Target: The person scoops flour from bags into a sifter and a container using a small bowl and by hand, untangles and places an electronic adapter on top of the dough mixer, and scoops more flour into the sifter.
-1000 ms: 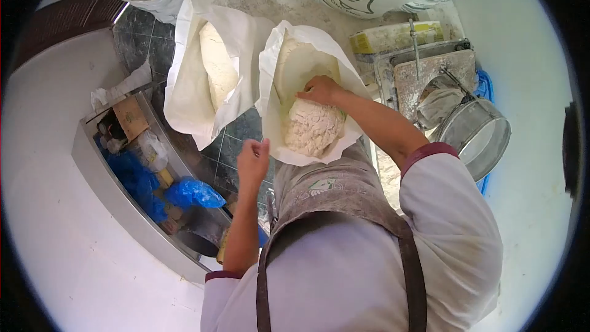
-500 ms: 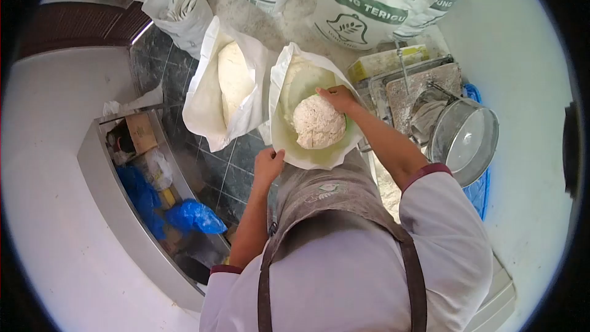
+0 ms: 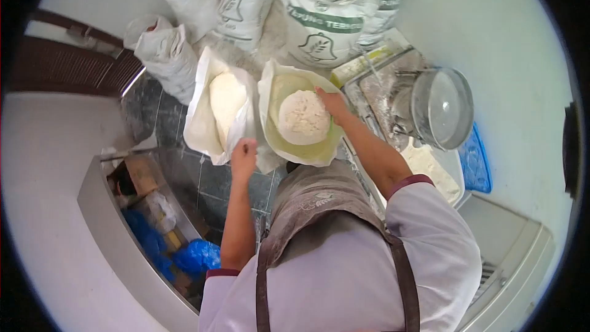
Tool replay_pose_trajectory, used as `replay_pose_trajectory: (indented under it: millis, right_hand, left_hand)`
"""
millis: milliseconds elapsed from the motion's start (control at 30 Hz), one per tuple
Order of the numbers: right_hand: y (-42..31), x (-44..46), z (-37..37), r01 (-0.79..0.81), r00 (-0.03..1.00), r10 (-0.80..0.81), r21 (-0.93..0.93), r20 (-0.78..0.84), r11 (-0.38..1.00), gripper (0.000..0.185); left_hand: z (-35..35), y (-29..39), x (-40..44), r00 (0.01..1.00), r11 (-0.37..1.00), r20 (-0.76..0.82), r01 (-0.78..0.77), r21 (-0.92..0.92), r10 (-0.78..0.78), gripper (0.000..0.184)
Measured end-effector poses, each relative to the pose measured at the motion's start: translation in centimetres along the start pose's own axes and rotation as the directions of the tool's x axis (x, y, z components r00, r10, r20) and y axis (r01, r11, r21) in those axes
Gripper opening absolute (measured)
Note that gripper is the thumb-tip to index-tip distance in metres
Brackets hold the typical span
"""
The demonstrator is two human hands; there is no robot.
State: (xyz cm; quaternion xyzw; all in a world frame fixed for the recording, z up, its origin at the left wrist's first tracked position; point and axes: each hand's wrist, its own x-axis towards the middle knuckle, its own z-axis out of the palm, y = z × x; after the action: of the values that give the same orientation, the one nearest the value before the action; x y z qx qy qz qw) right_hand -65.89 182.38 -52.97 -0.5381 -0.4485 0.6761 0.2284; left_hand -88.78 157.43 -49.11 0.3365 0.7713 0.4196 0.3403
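Observation:
My right hand (image 3: 332, 103) is closed on the right rim of a round bowl heaped with pale flour (image 3: 305, 117). The bowl is inside the mouth of an open sack (image 3: 279, 151) with a greenish inner side. My left hand (image 3: 244, 159) is a loose fist between this sack and a second open white sack (image 3: 200, 135), near that sack's lower right edge. Nothing shows in its fingers. White flour (image 3: 226, 101) fills part of the second sack.
Printed flour sacks (image 3: 322, 31) stand at the back. On the right are a round sieve (image 3: 442, 108), a white tub of flour (image 3: 439, 175) and a blue tray (image 3: 476, 160). An open metal cabinet (image 3: 117, 209) with blue plastic bags (image 3: 196, 257) is at left.
My left hand has left the near rim of the right sack and moved left towards the second sack. My right hand still grips the bowl in the sack. The camera view has shifted.

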Motion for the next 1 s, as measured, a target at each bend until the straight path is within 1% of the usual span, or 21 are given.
replay_pose_trajectory:
  millis: [67,100,133,200,300,433,500,533,567,600,633,667,733,767,800,833,867,900,933,967,1000]
  right_hand:
    - [-1.1,-0.5,-0.6,-0.191,0.98,0.175,-0.197,-0.094,0.962,0.06]
    - [-2.1,-1.7,-0.5,-0.176,0.979,0.16,-0.132,-0.123,0.976,0.063]
    - [-3.6,-3.3,-0.2,-0.154,0.978,0.143,-0.067,-0.15,0.986,0.065]
    - [-6.1,-5.7,-1.0,-0.145,0.985,0.15,0.061,-0.083,0.988,0.068]
    - [-9.4,-8.8,-3.0,-0.059,0.983,0.092,0.202,-0.157,0.978,0.07]
    - [-11.8,-10.5,-10.3,0.031,0.992,0.014,0.355,-0.122,0.934,0.065]
    - [-13.7,-11.8,-15.2,0.031,0.983,0.028,0.32,-0.179,0.947,0.059]
    - [-12.6,-10.6,-19.1,0.066,0.997,-0.048,0.406,-0.054,0.912,0.055]
    - [-15.5,-14.7,-20.2,0.063,0.996,-0.031,0.442,-0.081,0.895,0.053]
    - [-16.8,-16.5,-22.5,0.112,0.962,-0.034,0.278,-0.27,0.954,0.054]
    - [-14.1,-13.9,-28.3,0.162,0.972,-0.105,0.273,-0.211,0.948,0.054]
    - [-15.9,-16.7,-29.2,0.164,0.934,-0.068,0.252,-0.35,0.954,0.057]
    - [-15.3,-17.8,-35.4,0.175,0.896,-0.051,0.246,-0.441,0.953,0.061]
    - [-14.0,-17.2,-39.4,0.144,0.86,-0.039,0.168,-0.509,0.975,0.065]
    - [-14.3,-17.9,-41.9,0.138,0.86,-0.039,0.157,-0.508,0.978,0.065]
    - [-14.8,-18.5,-43.6,0.039,0.768,-0.037,-0.011,-0.639,0.999,0.065]
    - [-14.9,-18.5,-44.7,-0.086,0.658,-0.064,-0.16,-0.75,0.983,0.065]
    - [-14.8,-18.0,-45.5,-0.094,0.659,-0.061,-0.162,-0.75,0.982,0.065]
    - [-15.3,-17.7,-45.8,-0.26,0.547,-0.177,-0.366,-0.818,0.893,0.064]
    - [-15.8,-17.4,-46.0,-0.435,0.443,-0.323,-0.516,-0.836,0.738,0.063]
    - [-15.6,-16.7,-45.4,-0.439,0.39,-0.423,-0.569,-0.818,0.696,0.056]
  left_hand:
    - [-1.5,-0.5,0.2,0.995,0.996,-0.069,-0.072,-0.05,0.068,0.015]
    - [-2.2,-0.3,0.6,0.994,0.993,-0.069,-0.091,-0.08,0.085,0.013]
    - [-2.7,1.2,0.4,0.995,0.984,-0.05,0.077,-0.159,-0.086,0.011]
    - [-2.9,4.2,0.7,1.0,0.992,-0.007,0.015,-0.127,-0.016,0.013]
    - [-1.3,6.8,2.5,0.994,0.996,0.082,-0.075,-0.039,0.078,0.022]
    - [4.0,10.5,5.4,0.957,0.981,0.226,-0.191,0.021,0.182,0.04]
    - [7.0,12.5,6.2,0.933,0.969,0.286,-0.241,0.05,0.218,0.045]
    - [8.5,13.5,6.5,0.913,0.955,0.327,-0.284,0.079,0.245,0.049]
    - [10.1,14.4,6.9,0.91,0.956,0.336,-0.282,0.075,0.242,0.049]
    - [11.6,15.2,7.2,0.903,0.948,0.377,-0.28,0.151,0.206,0.054]
    - [12.8,15.8,7.7,0.895,0.933,0.413,-0.279,0.226,0.167,0.06]
    - [14.1,16.2,8.5,0.895,0.936,0.414,-0.274,0.222,0.164,0.06]
    - [16.2,16.3,10.1,0.867,0.883,0.494,-0.279,0.378,0.062,0.068]
    - [17.1,16.2,10.7,0.866,0.888,0.496,-0.271,0.371,0.057,0.068]
    - [17.8,16.0,11.5,0.881,0.788,0.465,-0.347,0.509,0.087,0.068]
    - [18.5,15.8,12.4,0.891,0.659,0.437,-0.402,0.636,0.122,0.069]
    - [19.0,15.4,13.1,0.893,0.665,0.435,-0.395,0.634,0.116,0.069]
    - [19.4,15.0,13.7,0.886,0.631,0.436,-0.431,0.645,0.159,0.067]
    - [20.0,14.3,14.6,0.874,0.596,0.441,-0.468,0.652,0.205,0.064]
    - [21.0,11.4,16.4,0.834,0.557,0.376,-0.55,0.622,0.404,0.045]
    - [21.4,11.0,17.6,0.833,0.562,0.378,-0.552,0.616,0.403,0.045]
